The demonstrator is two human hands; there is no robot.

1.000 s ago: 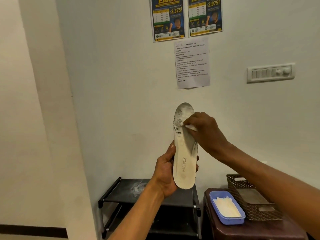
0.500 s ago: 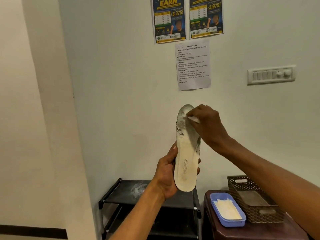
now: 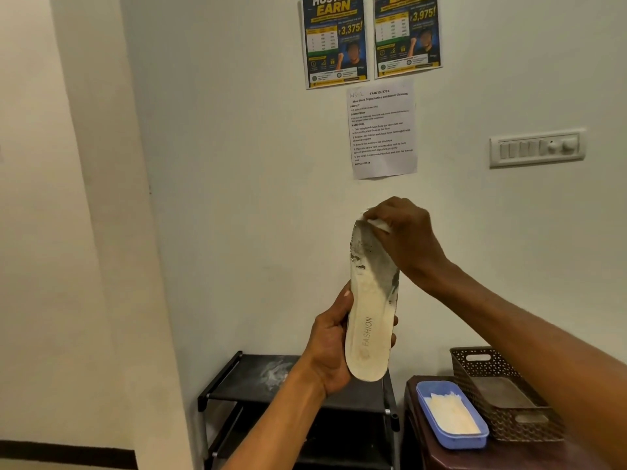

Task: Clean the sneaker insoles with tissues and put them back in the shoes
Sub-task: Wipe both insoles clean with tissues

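The left hand [image 3: 330, 347] is gripping the insole [image 3: 371, 310] by its heel, holding it upright in the air; the right hand [image 3: 407, 239] is pinching a tissue [image 3: 379, 225] on the toe tip, grime [image 3: 376, 262] lying just below.

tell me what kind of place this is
Likely a plain indoor corner of a home or office, set up as a shoe-cleaning work spot: a black shoe rack stands against the white wall, a printed task sheet is stuck under two posters, and a switch panel is mounted nearby.
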